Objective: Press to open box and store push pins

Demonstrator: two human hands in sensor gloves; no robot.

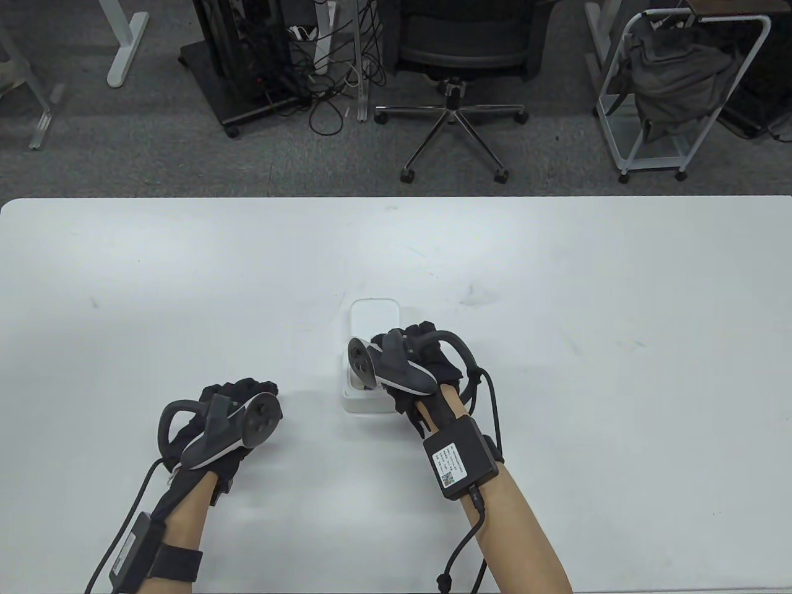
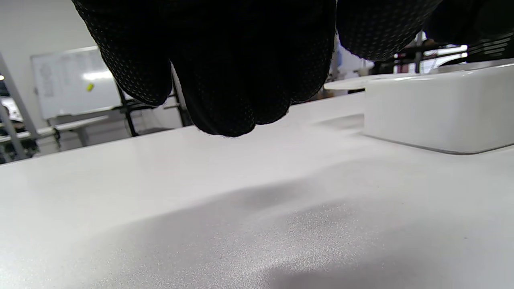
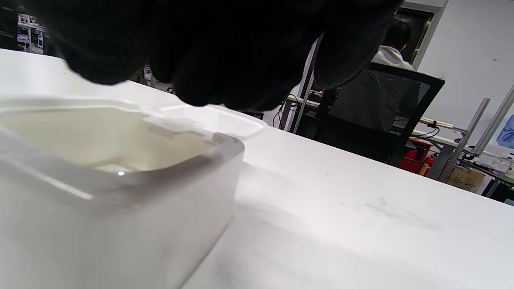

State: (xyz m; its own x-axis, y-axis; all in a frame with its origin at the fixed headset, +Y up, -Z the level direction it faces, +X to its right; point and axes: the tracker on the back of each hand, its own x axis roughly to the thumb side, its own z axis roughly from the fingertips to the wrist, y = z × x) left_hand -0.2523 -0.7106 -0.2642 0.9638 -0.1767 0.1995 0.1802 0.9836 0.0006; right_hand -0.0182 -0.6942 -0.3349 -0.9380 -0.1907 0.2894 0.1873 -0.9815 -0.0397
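Note:
The white box [image 1: 370,402] stands open on the table, its lid [image 1: 374,315] flipped back on the far side. My right hand [image 1: 411,365] hovers over the box's opening with fingers bunched and pointing down; the right wrist view shows them just above the box's rim [image 3: 188,160]. I cannot tell whether they pinch a push pin. A small dark shape [image 1: 367,387] shows inside the box under the hand. My left hand [image 1: 238,402] rests on the table left of the box, fingers loosely curled, holding nothing. The box's side [image 2: 437,108] shows to its right.
The white table [image 1: 557,297] stretches wide on all sides of the box. An office chair [image 1: 455,93] and a white rack [image 1: 674,86] stand on the floor beyond the far edge.

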